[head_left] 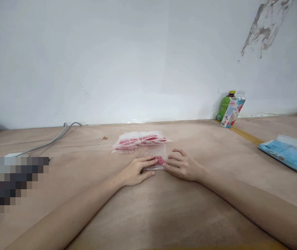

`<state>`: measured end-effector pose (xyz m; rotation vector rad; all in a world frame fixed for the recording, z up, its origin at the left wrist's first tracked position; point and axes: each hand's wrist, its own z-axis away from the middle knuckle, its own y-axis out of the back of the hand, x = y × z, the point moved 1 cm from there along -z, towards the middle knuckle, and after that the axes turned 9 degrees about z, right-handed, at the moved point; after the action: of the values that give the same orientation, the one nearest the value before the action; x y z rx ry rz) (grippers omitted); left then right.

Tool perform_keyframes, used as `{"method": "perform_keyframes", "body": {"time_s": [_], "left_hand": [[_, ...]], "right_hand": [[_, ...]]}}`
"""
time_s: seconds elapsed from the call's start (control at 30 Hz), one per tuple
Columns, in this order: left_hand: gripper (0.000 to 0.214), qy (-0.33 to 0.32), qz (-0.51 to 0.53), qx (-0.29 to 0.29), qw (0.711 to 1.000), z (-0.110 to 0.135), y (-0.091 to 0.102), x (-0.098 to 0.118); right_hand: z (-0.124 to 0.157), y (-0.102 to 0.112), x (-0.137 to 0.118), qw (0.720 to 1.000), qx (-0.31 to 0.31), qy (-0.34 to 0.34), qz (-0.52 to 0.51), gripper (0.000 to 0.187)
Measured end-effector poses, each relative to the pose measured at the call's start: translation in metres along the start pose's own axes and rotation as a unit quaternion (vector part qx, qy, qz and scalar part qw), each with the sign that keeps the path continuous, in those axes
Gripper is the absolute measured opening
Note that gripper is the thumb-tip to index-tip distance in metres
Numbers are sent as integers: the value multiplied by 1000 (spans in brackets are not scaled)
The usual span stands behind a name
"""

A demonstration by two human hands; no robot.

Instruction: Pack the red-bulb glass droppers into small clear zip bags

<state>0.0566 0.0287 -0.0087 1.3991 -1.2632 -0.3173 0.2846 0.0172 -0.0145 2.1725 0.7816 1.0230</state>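
A small clear plastic bag with red pieces or red print in its lower part lies flat on the wooden table. Across its left side rests my left hand, palm down, fingers stretched out and thumb apart. My right hand is at the bag's lower right corner, with thumb and forefinger close together on the edge and the other fingers curled. Just beyond, a fanned pile of similar clear bags with red touches or nearly touches this bag's far end.
A blue tissue pack lies at the right. Two bottles, a green one and a white-and-pink one, stand by the wall. A grey cable runs at the left towards a blurred-out object. A brown scrap lies left of the pile.
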Motion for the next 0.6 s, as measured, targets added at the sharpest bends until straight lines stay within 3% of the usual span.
{"method": "perform_keyframes", "body": {"time_s": [0.17,0.33,0.6], "left_hand": [[39,-30,-94,35,994,0,-2,0],[25,-175,-297,91,934,5,5,-9],[18,-257,-331,128,899,5,5,-13]], "right_hand": [[-3,-2,-5,997,38,7,60,23],[2,-5,-1,998,33,-31,49,22],[3,-9,0,996,84,-28,31,19]]}}
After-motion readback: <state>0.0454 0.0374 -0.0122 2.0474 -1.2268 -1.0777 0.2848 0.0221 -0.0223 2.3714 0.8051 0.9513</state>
